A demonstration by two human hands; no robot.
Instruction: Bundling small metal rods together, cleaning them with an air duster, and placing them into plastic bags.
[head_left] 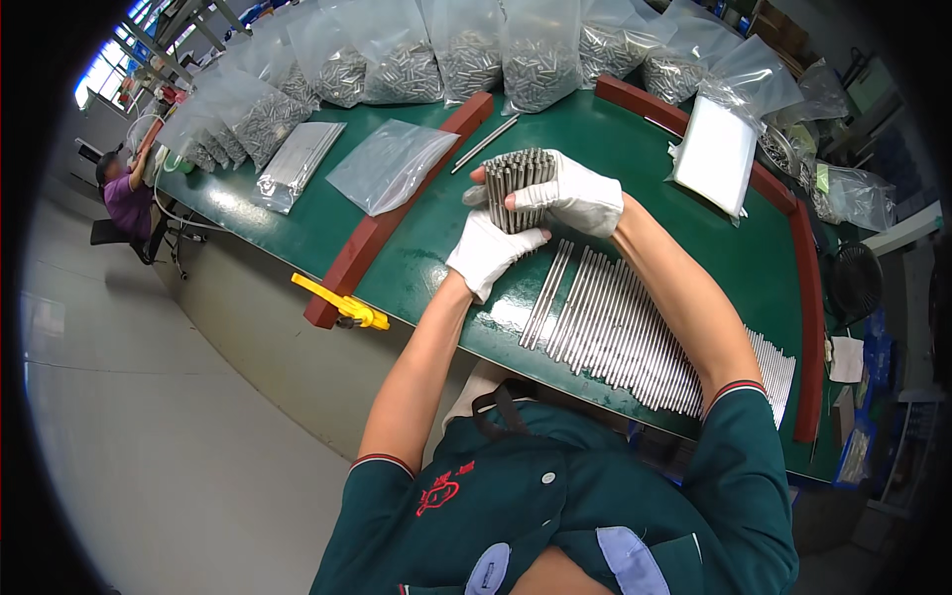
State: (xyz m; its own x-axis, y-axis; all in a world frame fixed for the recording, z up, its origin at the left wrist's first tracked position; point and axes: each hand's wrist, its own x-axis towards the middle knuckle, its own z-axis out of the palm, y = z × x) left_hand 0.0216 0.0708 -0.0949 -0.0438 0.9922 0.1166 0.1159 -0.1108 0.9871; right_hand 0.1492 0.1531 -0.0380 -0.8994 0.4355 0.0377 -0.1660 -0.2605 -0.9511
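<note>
From my end, upper ctr of frame: R hand (583,195), gloved, has fingers wrapped round a rod bundle (518,180); L hand (490,253) cups its lower end. Green table (620,149) w/ row of rods (625,322) lower rt, bags (540,61) of metal pcs along top. Grey floor (169,416) lower left, seated person (129,198) upper left.

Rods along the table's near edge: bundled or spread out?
Spread out: the rods lie side by side in a long row on the green table.
</note>
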